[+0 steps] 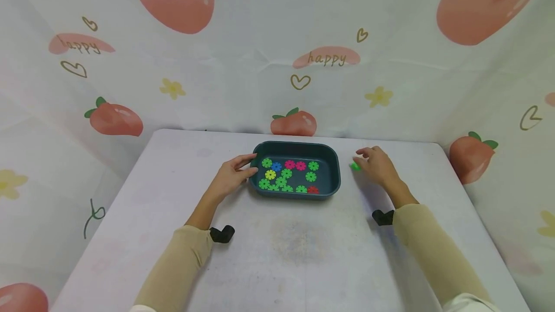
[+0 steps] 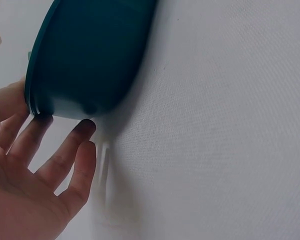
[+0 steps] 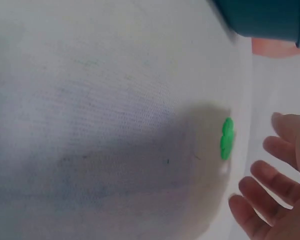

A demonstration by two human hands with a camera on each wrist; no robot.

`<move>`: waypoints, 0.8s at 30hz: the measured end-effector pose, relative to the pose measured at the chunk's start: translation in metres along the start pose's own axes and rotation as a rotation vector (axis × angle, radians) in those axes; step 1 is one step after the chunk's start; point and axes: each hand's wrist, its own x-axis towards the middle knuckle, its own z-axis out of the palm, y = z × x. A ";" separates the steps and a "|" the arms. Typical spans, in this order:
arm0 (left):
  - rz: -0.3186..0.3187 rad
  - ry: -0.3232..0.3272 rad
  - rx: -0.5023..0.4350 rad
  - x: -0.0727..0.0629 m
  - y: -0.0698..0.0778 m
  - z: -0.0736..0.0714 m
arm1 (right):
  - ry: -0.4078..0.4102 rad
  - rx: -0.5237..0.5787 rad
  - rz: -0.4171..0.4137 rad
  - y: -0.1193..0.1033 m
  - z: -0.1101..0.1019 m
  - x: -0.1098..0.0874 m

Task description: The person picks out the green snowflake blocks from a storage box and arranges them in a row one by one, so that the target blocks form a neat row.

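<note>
Left hand [image 1: 231, 177]: grip released, fingers [image 2: 65, 155] straight, tips touching the left end wall of the tray [image 1: 334, 172]; thumb along its rim.

Right hand [image 1: 378, 165]: grip released, fingers [image 3: 270, 180] spread and slack, holding nothing, poised just beside a loose green gear piece [image 1: 355, 166].

Green gear piece: small flat toothed disc, bright green, lying on the bench [image 1: 299, 244] just right of the tray, apart from it; seen edge-on in the right wrist view [image 3: 226, 138].

Tray: dark teal, rectangular, rounded corners, near the far middle of the bench. Contents: gear discs [image 1: 286, 173], mostly green, also pink, blue, yellow, red.

Bench: white cloth, faintly stained. Backdrop [image 1: 277, 61]: peach-and-heart print.
</note>
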 end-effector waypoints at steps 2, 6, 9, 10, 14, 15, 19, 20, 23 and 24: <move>0.001 -0.002 -0.005 0.000 -0.001 0.000 | 0.001 -0.037 -0.008 -0.004 -0.001 -0.001; 0.000 -0.004 -0.010 0.000 -0.001 0.000 | -0.007 -0.104 -0.011 -0.012 -0.002 -0.004; -0.004 0.002 -0.002 0.000 -0.001 0.000 | -0.011 -0.142 -0.013 -0.018 -0.002 -0.005; -0.004 0.003 0.001 0.001 0.000 0.000 | -0.011 -0.153 -0.015 -0.020 -0.002 -0.006; -0.013 0.010 0.010 0.001 0.001 0.001 | 0.001 -0.189 -0.031 -0.028 -0.002 -0.008; -0.015 0.011 0.012 0.001 0.001 0.001 | 0.002 -0.200 -0.036 -0.030 -0.002 -0.009; -0.018 0.014 0.014 0.001 0.001 0.001 | -0.006 -0.241 -0.049 -0.036 -0.001 -0.011; -0.016 0.013 0.013 0.001 0.001 0.001 | -0.012 -0.248 -0.050 -0.037 -0.001 -0.011; -0.012 0.010 0.008 -0.001 0.002 0.001 | -0.033 -0.262 -0.053 -0.041 -0.002 -0.011; -0.009 0.008 0.009 -0.001 0.002 0.000 | -0.037 -0.264 -0.056 -0.043 -0.002 -0.011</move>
